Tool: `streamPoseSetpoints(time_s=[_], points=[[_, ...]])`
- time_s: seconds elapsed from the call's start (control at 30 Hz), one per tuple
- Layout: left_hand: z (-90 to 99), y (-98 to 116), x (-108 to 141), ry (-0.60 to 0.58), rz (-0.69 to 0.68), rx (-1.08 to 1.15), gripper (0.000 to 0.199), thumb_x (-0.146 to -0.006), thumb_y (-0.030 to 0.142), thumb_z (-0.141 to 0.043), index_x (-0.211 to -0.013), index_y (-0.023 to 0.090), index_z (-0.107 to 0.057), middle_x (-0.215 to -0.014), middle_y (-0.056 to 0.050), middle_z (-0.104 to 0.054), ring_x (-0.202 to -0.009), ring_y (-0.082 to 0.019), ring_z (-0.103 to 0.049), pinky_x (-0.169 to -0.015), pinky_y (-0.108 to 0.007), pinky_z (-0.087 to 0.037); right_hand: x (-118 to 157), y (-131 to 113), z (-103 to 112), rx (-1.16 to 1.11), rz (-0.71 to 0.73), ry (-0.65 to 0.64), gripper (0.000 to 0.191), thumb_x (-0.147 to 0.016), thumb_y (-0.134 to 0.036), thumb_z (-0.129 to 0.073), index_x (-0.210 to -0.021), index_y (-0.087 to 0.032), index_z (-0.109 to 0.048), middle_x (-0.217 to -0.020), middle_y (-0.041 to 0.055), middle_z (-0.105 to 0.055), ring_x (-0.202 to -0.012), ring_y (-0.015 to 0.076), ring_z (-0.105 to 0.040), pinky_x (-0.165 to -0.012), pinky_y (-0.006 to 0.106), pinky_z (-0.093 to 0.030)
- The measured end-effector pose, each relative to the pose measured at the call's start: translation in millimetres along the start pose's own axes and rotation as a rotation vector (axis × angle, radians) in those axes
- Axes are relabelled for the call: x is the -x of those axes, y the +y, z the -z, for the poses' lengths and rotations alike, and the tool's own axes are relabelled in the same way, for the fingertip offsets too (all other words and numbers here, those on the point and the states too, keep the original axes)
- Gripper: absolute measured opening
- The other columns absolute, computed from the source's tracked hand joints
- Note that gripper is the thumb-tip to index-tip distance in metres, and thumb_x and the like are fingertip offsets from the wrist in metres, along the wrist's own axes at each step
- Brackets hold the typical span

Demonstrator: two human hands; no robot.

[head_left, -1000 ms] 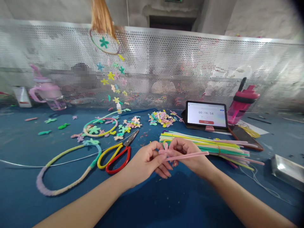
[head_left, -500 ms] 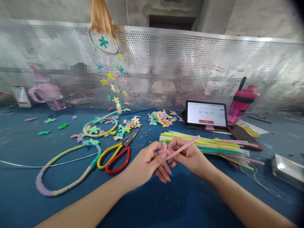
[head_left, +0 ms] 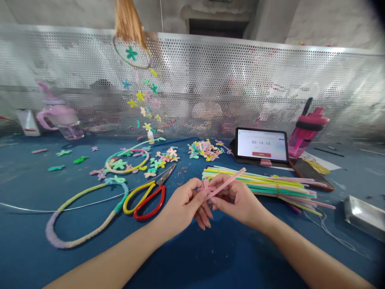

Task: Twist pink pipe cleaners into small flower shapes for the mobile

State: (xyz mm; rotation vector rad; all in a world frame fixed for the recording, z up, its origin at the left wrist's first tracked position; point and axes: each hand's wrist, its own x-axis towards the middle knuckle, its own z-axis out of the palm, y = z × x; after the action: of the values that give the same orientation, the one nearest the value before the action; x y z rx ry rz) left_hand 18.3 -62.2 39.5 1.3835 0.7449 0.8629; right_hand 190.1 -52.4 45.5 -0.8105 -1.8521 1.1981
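Note:
Between my two hands is a pink pipe cleaner (head_left: 227,183), bent into small petal loops at one end, its straight tail slanting up to the right. My left hand (head_left: 192,202) pinches the looped part between thumb and fingers. The fingers of my right hand (head_left: 233,196) are closed on the same pipe cleaner beside the loops; its fingertips are partly hidden. Left of my hands lie scissors (head_left: 149,200) with one yellow and one red handle. Just behind my right hand is a bundle of coloured pipe cleaners (head_left: 279,186).
A wrapped ring (head_left: 86,241) lies at the left, with a wire across it. Small pipe-cleaner flowers (head_left: 207,149) are heaped at the back. A tablet (head_left: 261,144) with a timer and a pink bottle (head_left: 306,132) stand back right; a metal block (head_left: 363,216) sits at right.
My hands have shifted slightly to the left with the pink pipe cleaner. Its tail tip is a little higher and further left, and the loops have turned slightly.

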Motion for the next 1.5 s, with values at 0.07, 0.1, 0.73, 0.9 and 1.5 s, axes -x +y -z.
streamPoseSetpoints(time_s=[0.07,0.1,0.73,0.9,1.5], points=[[-0.5,-1,0,0.0,-0.006,0.002,0.022,-0.09,0.038,-0.044,-0.085,0.017,-0.041,-0.061,0.0,-0.06,-0.046,-0.012,-0.061,-0.041,-0.019,-0.048,1,1,0,0.034,0.006,0.01,0.02,-0.078,-0.021,-0.063,-0.093,-0.017,-0.05,-0.08,0.0018,-0.059,-0.067,0.0129,-0.06,-0.062,0.026,-0.051],[-0.8,-2,0,-0.003,-0.006,0.0,0.022,-0.09,0.039,-0.044,-0.085,0.017,-0.041,-0.061,0.0,-0.06,-0.046,-0.012,-0.061,-0.041,-0.019,-0.048,1,2,0,0.047,0.006,0.019,0.018,-0.078,-0.022,-0.063,-0.091,-0.017,-0.051,-0.079,0.0016,-0.059,-0.067,0.013,-0.06,-0.061,0.026,-0.051],[8.7,4,-1,0.033,-0.039,-0.144,0.027,-0.088,0.037,-0.048,-0.077,0.013,-0.053,-0.067,-0.001,-0.059,-0.049,-0.009,-0.057,-0.047,-0.019,-0.046,-2,5,7,0.164,0.116,0.072,0.013,-0.084,-0.025,-0.057,-0.08,-0.015,-0.064,-0.071,0.0025,-0.062,-0.058,0.0114,-0.059,-0.056,0.022,-0.049],[13.7,8,-2,0.035,-0.054,-0.119,0.019,-0.078,0.031,-0.064,-0.081,0.013,-0.058,-0.07,0.0,-0.061,-0.055,-0.009,-0.058,-0.054,-0.021,-0.049,-3,5,8,0.09,0.086,0.102,0.015,-0.084,-0.028,-0.057,-0.081,-0.014,-0.064,-0.072,0.0025,-0.062,-0.057,0.0106,-0.057,-0.055,0.022,-0.049],[12.8,2,-5,0.113,-0.016,-0.009,0.018,-0.073,0.027,-0.07,-0.078,0.012,-0.062,-0.07,-0.003,-0.065,-0.067,-0.012,-0.061,-0.063,-0.022,-0.049,-4,7,8,0.034,-0.003,0.063,0.019,-0.081,-0.032,-0.06,-0.076,-0.014,-0.064,-0.07,0.0016,-0.061,-0.059,0.0107,-0.054,-0.057,0.022,-0.045]])
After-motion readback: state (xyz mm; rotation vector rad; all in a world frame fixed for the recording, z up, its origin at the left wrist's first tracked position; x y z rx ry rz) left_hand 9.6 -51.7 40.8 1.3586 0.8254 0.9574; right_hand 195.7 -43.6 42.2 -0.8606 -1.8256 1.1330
